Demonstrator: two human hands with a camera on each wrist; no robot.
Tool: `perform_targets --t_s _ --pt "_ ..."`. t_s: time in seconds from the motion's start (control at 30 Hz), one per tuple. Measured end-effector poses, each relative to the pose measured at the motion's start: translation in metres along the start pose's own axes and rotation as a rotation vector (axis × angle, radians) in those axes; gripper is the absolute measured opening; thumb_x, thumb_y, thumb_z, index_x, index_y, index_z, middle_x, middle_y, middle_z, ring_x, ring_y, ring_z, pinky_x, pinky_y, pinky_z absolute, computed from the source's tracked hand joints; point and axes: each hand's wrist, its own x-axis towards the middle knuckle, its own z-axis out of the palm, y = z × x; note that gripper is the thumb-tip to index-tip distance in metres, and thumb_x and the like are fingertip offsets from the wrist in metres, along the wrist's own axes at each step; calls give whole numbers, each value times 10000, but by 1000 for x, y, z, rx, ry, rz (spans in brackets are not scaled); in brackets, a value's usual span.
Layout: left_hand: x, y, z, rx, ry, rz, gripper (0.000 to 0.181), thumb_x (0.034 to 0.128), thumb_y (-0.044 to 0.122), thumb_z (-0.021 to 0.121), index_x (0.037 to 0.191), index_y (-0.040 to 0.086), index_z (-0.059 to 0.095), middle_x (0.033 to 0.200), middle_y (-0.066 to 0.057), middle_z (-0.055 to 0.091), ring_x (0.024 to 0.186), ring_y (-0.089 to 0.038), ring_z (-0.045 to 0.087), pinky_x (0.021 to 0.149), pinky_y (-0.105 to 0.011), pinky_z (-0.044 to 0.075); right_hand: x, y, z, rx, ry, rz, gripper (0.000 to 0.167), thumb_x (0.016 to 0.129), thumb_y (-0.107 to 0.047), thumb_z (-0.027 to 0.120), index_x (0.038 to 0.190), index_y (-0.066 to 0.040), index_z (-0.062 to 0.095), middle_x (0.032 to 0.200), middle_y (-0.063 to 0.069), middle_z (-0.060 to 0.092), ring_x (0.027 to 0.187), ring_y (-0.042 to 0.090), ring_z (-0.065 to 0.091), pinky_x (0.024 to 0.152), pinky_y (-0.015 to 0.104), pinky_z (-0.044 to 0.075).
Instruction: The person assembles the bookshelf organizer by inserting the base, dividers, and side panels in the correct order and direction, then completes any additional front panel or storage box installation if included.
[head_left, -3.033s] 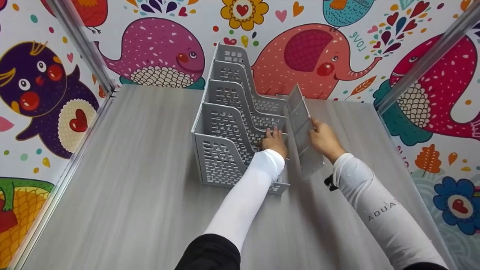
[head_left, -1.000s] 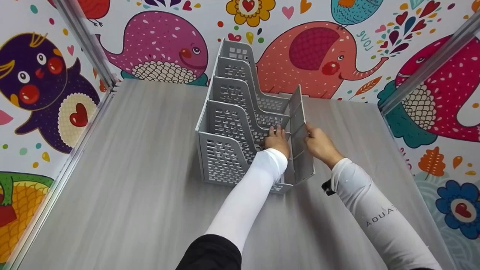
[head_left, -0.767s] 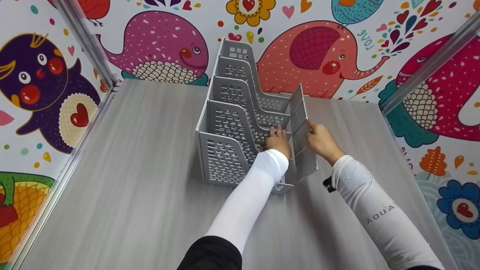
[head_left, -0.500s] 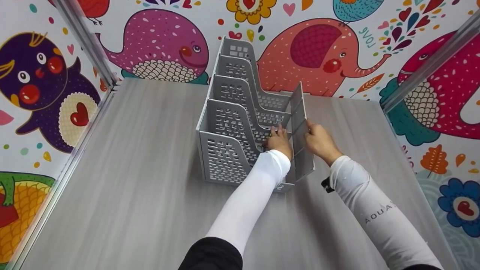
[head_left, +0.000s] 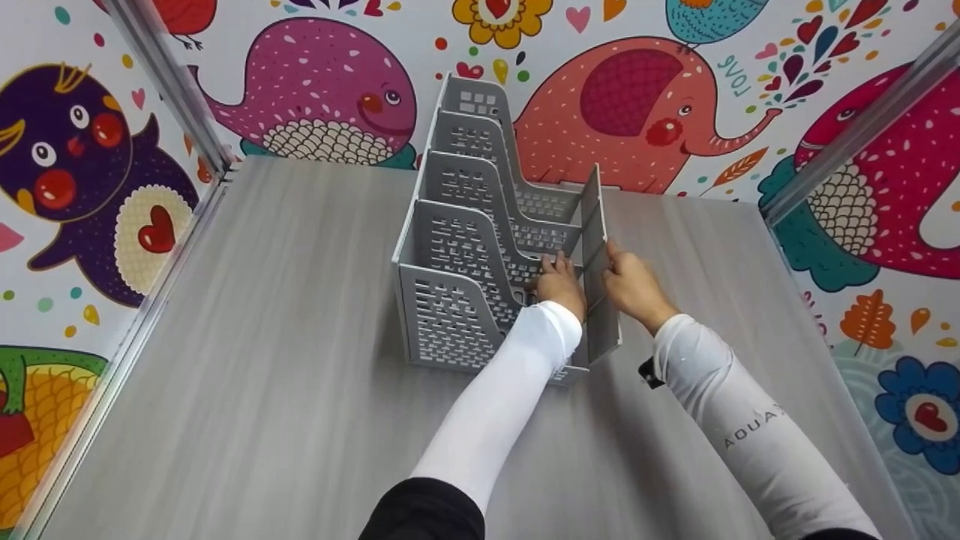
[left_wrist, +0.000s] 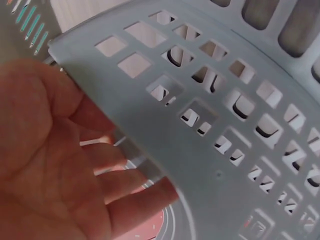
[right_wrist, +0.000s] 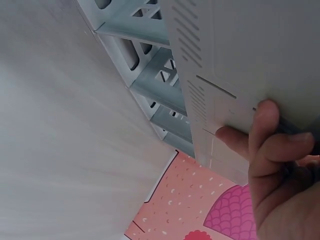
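Observation:
A grey perforated file rack (head_left: 450, 315) with several stepped dividers stands on the table. My left hand (head_left: 561, 289) reaches in at the low front part of the dividers. In the left wrist view its fingers (left_wrist: 142, 202) pass behind the edge of one perforated divider (left_wrist: 165, 130), gripping it; their tips are partly hidden. My right hand (head_left: 636, 289) holds a long flat grey panel (head_left: 596, 259) by its outer edge, upright along the rack's front. In the right wrist view, fingers (right_wrist: 265, 120) lie on the panel's slotted face (right_wrist: 205, 95), close to the divider ends.
The grey wood-look table (head_left: 285, 360) spreads to both sides of the rack. A back wall (head_left: 480, 142) printed with cartoon animals stands right behind it. Metal frame posts (head_left: 176, 82) rise at the corners. A small black object (head_left: 651, 373) shows under the right wrist.
The right hand has brought the panel left, from a visible gap beside the rack to against its front or very near; its tilt wavers slightly. The left hand stays on the divider.

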Motion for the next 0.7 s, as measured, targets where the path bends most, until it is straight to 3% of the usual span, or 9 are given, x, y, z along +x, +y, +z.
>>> perform_targets --t_s 0.07,0.17,0.27,0.37,0.47,0.6,0.7 --pt "-4 -1 -2 6 -2 20 564 997 209 333 1528 238 143 1616 85 75 1504 -169 47 1032 -358 429 -1 2 0 2 2 -1 551 885 -28 402 1417 92 323 1357 316 443 1205 417 522 1002 534 428" --pt "-8 -4 -3 -61 -21 27 548 1008 246 313 1529 214 147 1619 28 69 1505 -192 45 1084 -354 373 -3 5 0 10 -23 4 558 884 -29 390 1422 94 308 1372 319 422 1234 427 495 1022 532 413" --pt "-15 -9 -6 -150 -23 45 548 991 329 361 1513 217 237 1610 -68 126 1494 -238 138 1085 -366 358 -4 8 -5 27 -45 5 563 880 -24 376 1421 104 290 1399 310 385 1240 413 481 1032 520 408" --pt "-23 -15 -8 -181 36 121 501 923 361 505 1406 230 472 1520 -61 388 1390 -219 395 1008 -372 418 -3 10 -10 56 -44 -2 560 871 -2 360 1410 129 278 1417 315 352 1271 408 447 1060 512 385" --pt "-27 -19 -5 -208 127 184 367 877 317 584 1226 223 645 1316 8 615 1183 -174 596 898 -357 490 -3 11 -12 68 -42 -9 557 868 10 359 1406 137 287 1415 326 352 1314 416 405 1087 513 356" --pt "-30 -22 3 -241 208 174 239 889 236 572 1072 211 722 1143 38 706 1012 -135 677 803 -328 545 -3 9 -8 72 -68 -14 560 875 9 359 1413 135 274 1437 316 333 1354 407 352 1109 508 327" --pt "-29 -23 5 -245 234 157 223 894 216 562 1036 202 733 1087 35 724 952 -129 691 754 -326 561 -4 6 -4 66 -54 -17 570 867 -2 366 1418 126 288 1433 311 359 1354 407 356 1108 504 332"
